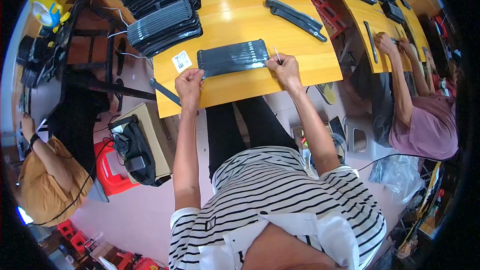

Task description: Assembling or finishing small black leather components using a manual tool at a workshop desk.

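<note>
A flat black panel of narrow parallel strips (232,58) lies near the front edge of the yellow table. My left hand (189,90) is closed, pinching the panel's near left corner between thumb and fingertips. At the panel's right end is my right hand (286,72), its fingers closed round a thin pointed tool (276,51) whose slim tip points away from me; its exact kind cannot be made out. The right fingertips also touch the panel's edge. Just beyond my left hand is a white printed label card (181,61).
Stacks of similar black panels (165,27) stand at the table's far left. Long black strips (296,19) lie at the right, and another strip (165,92) overhangs the front left edge. A cardboard box (150,135) sits below left. People work on both sides.
</note>
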`<state>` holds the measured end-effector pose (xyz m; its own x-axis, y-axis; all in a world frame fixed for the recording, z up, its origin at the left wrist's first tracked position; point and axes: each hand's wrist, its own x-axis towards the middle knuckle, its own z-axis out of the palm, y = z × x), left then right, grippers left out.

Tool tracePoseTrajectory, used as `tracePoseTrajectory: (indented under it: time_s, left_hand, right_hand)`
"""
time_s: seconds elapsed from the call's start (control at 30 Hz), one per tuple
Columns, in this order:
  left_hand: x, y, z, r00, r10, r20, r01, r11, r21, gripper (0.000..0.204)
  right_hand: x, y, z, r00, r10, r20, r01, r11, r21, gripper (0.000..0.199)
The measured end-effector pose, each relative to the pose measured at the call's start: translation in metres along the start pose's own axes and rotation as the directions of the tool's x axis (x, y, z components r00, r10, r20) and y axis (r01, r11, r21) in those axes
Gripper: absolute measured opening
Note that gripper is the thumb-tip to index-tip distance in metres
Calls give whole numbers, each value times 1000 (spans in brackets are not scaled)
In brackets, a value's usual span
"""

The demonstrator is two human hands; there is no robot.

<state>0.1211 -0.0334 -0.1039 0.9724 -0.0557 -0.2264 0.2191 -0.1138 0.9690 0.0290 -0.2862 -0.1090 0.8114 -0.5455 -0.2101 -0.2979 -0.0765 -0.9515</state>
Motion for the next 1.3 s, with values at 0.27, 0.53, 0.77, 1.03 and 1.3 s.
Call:
tracePoseTrajectory:
  time_s: [0.27,0.53,0.77,1.03,1.3]
  left_hand:
    - [12,-12,3,998,55,-27,-54,998,29,10]
    - [12,-8,5,998,43,-54,-36,992,124,14]
    - [11,-5,7,996,43,-72,-28,981,189,14]
    - [14,-6,10,994,62,-90,-41,975,218,13]
    - [8,4,12,992,45,-118,-9,959,284,14]
  right_hand:
    - [5,-2,4,996,-13,-85,-4,979,-203,19]
    - [7,-5,8,992,-1,-128,-38,953,-302,19]
    - [8,-6,9,988,-17,-155,-32,949,-313,18]
    - [8,-10,9,986,-13,-167,-44,943,-330,18]
    - [7,-10,10,981,-47,-186,-28,925,-379,17]
